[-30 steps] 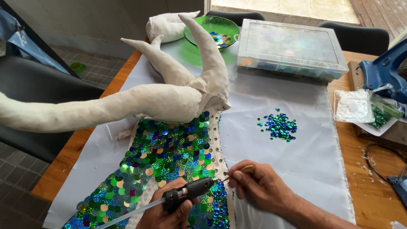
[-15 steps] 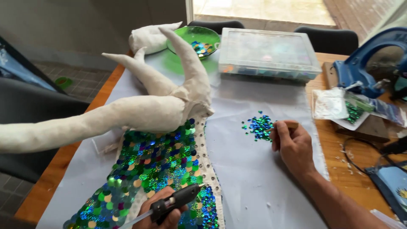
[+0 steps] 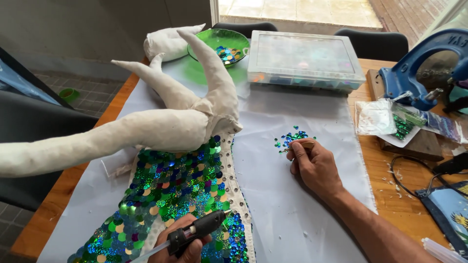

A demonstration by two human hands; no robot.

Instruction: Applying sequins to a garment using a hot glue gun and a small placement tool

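Glue gun point(image 3: 197, 233) in closed left hand point(image 3: 183, 248), nozzle angled up-right over sequined fabric point(image 3: 170, 187). Right hand point(image 3: 314, 165) pinches wooden stick point(image 3: 306, 144) at loose sequin pile point(image 3: 291, 138). Green bowl point(image 3: 214, 39) holds sequins; lidded clear box point(image 3: 304, 56), contents blurred.

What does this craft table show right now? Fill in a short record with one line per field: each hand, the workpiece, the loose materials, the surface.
left hand: grips a black glue gun, nozzle over the sequinned part
right hand: holds a small wooden stick at the loose sequin pile
workpiece: white stuffed fabric figure, partly covered in green and blue sequins
other materials: green dish with sequins, clear plastic organiser box
surface: white cloth on a wooden table
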